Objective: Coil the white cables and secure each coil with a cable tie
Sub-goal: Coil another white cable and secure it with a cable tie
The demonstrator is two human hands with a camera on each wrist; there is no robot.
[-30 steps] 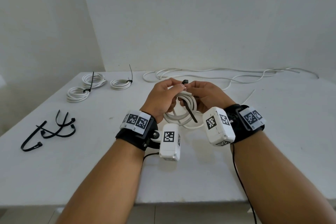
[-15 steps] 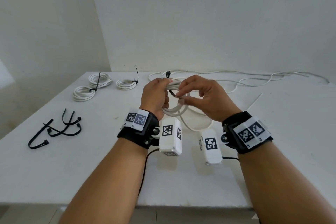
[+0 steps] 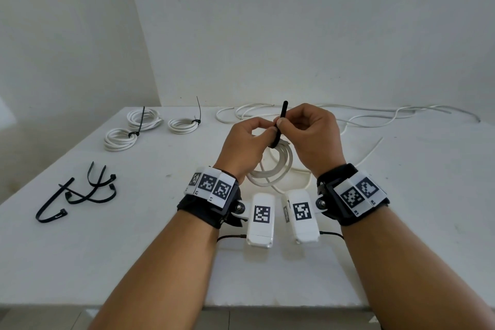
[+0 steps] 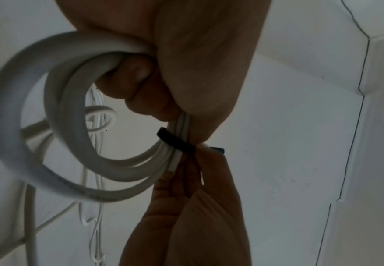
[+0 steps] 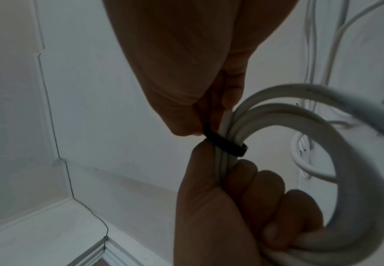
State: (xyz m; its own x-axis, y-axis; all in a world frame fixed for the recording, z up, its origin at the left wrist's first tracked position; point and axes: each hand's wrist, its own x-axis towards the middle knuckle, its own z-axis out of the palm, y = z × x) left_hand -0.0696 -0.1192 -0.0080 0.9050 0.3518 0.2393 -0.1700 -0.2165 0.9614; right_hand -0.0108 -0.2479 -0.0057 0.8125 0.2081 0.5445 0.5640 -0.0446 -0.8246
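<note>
— Where's the coil of round white cable (image 3: pixel 278 166) lying?

— Held up above the white table (image 3: pixel 160 249), between both hands, with a flat black plastic cable tie (image 3: pixel 280 126) looped round its strands. Left hand (image 3: pixel 246 147) wrapped round the bundle, grip clamped on the coil. Right hand (image 3: pixel 313 134) pinching the tie, grip closed on the strap, free tail sticking upward past the thumb.

— Anything in the wrist views missing from the head view?

— Yes. From the left wrist: the black band (image 4: pixel 176 142) crossing the white strands (image 4: pixel 72 153), curled left fingers (image 4: pixel 140 86) through the loop. From the right wrist: the same band (image 5: pixel 222 143) seen from the other side, pressed between thumb and finger. Tie head hidden in both.

— And only from the head view?

— Three finished white coils with black ties (image 3: pixel 144 126) at the far left of the table, loose white cable (image 3: pixel 348 118) trailing along the far edge, a heap of spare black cable ties (image 3: pixel 80 193) at the near left.
</note>
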